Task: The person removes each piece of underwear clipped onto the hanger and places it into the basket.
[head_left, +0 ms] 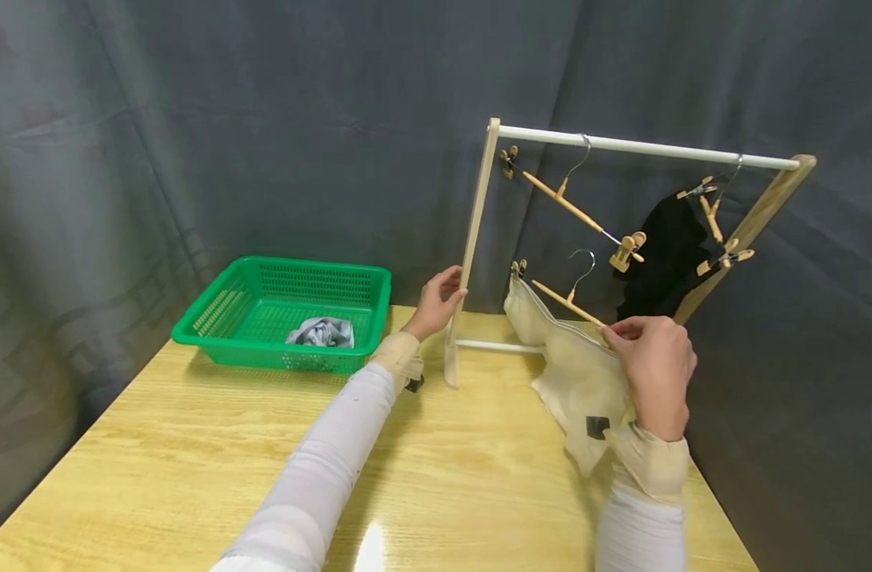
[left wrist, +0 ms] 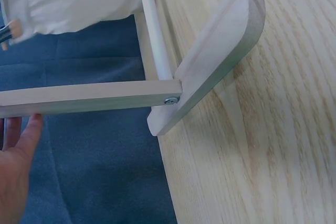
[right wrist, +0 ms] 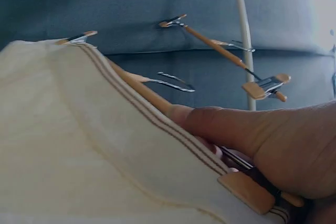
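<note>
My right hand (head_left: pixel 657 365) pinches the wooden bar of a clip hanger (head_left: pixel 557 297). A cream cloth garment (head_left: pixel 575 373) hangs from its clips, its striped waist edge beside the bar. That hanger's metal hook points up, apart from the rack's rod; in the right wrist view a wooden clip (right wrist: pixel 247 190) grips the garment's edge close under my hand. My left hand (head_left: pixel 434 306) holds the left post (head_left: pixel 478 199) of a small clothes rack, with thumb and fingers at the wood. The post (left wrist: pixel 89 98) crosses above my fingers in the left wrist view.
An unloaded clip hanger (head_left: pixel 567 205) hangs on the rack's white rod (head_left: pixel 657 148). To its right, another hanger (head_left: pixel 711 218) carries a black garment (head_left: pixel 657 254). A green basket (head_left: pixel 214 343) with a grey cloth (head_left: pixel 323 332) stands left on the wooden table (head_left: pixel 264 445). Dark curtains (head_left: pixel 300 119) hang behind.
</note>
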A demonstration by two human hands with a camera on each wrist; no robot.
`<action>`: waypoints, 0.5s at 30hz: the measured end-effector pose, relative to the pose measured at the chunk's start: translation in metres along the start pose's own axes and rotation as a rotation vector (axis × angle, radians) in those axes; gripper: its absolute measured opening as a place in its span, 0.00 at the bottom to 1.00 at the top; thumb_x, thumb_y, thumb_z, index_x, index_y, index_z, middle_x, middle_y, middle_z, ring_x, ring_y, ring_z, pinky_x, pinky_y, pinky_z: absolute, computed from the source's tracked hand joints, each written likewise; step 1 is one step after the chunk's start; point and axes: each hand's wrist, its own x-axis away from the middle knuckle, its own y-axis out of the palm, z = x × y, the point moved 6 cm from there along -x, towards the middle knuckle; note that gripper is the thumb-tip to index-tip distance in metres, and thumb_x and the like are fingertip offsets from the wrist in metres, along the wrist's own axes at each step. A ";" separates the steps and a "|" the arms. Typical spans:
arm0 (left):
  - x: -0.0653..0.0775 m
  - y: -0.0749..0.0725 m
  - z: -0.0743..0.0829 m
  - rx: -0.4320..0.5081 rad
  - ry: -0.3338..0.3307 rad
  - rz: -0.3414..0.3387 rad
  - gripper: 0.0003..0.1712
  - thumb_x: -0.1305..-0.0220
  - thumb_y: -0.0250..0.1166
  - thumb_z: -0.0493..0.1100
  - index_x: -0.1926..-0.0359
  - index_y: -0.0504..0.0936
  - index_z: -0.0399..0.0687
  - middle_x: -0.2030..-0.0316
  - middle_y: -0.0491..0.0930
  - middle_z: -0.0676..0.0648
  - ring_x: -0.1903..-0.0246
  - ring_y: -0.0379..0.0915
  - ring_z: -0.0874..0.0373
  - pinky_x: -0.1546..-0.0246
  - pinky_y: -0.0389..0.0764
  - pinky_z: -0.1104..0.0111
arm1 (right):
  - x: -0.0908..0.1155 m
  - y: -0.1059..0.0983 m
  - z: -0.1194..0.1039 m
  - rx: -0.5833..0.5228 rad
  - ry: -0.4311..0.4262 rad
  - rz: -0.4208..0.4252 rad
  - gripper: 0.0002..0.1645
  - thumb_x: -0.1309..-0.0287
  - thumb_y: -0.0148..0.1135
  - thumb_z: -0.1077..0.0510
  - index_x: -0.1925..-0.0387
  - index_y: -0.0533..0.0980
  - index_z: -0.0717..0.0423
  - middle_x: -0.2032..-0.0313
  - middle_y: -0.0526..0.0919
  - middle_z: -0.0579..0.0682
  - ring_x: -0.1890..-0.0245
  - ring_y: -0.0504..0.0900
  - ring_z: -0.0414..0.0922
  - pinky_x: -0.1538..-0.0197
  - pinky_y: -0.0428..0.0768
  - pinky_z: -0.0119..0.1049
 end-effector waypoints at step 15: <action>0.005 0.006 -0.035 -0.150 -0.095 0.114 0.21 0.37 0.56 0.38 0.43 0.69 0.41 0.51 0.68 0.43 0.52 0.67 0.54 0.51 0.74 0.58 | 0.017 0.004 -0.010 0.020 -0.119 -0.166 0.14 0.54 0.68 0.46 0.74 0.83 0.53 0.75 0.82 0.51 0.69 0.70 0.49 0.66 0.67 0.50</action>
